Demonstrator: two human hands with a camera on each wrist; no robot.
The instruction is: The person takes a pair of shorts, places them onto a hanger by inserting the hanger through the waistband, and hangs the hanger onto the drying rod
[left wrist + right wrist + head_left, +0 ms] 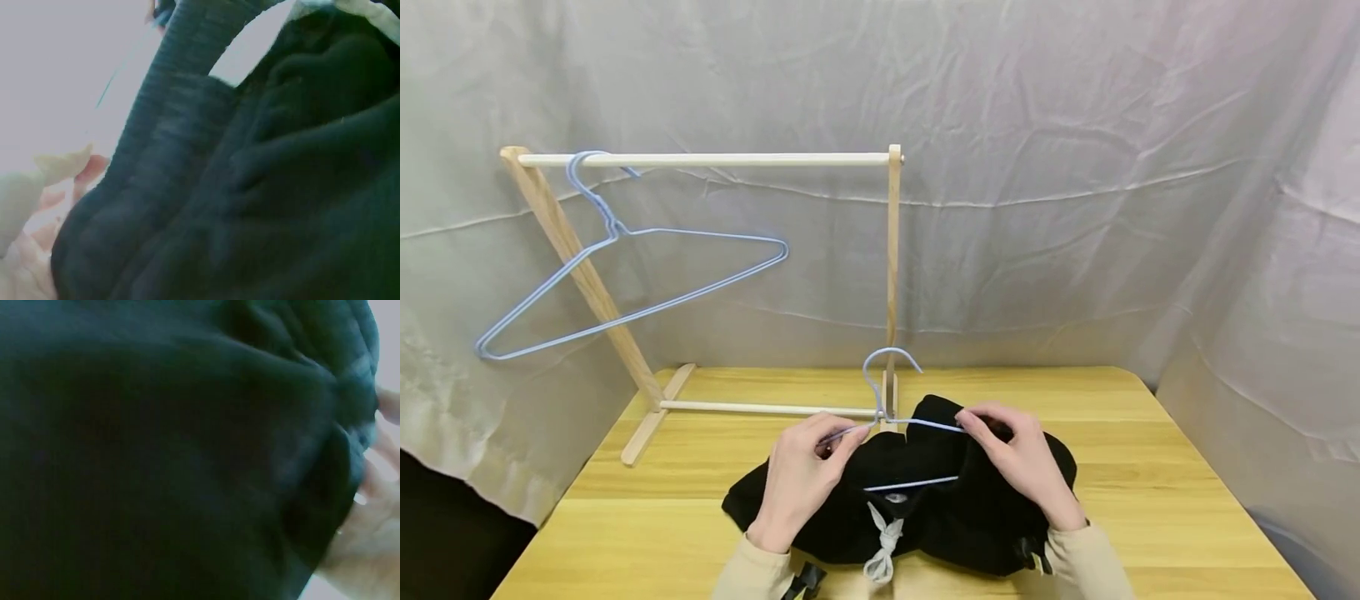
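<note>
A blue wire clothes hanger (916, 422) sits partly inside the waist opening of black drawstring pants (880, 454), its hook pointing up. Its lower bar shows across the opening. A grey drawstring (882, 546) is tied in a bow at the front waist. My left hand (805, 475) pinches the hanger's left shoulder beside the waistband. With thumb and fingers, my right hand (1018, 454) grips the pants' waistband edge where the hanger's right shoulder meets it. Dark ribbed cloth fills most of the left wrist view, with the left fingers (62, 169) at its edge. Right fingertips are partly hidden by cloth.
Behind on the left stands a wooden rack with a white top rail (715, 159). Blue hangers (662, 310) hang close together at its left end. The rack's right post (892, 250) rises just behind the held hanger. Grey curtain (1075, 208) surrounds the wooden table (1150, 500).
</note>
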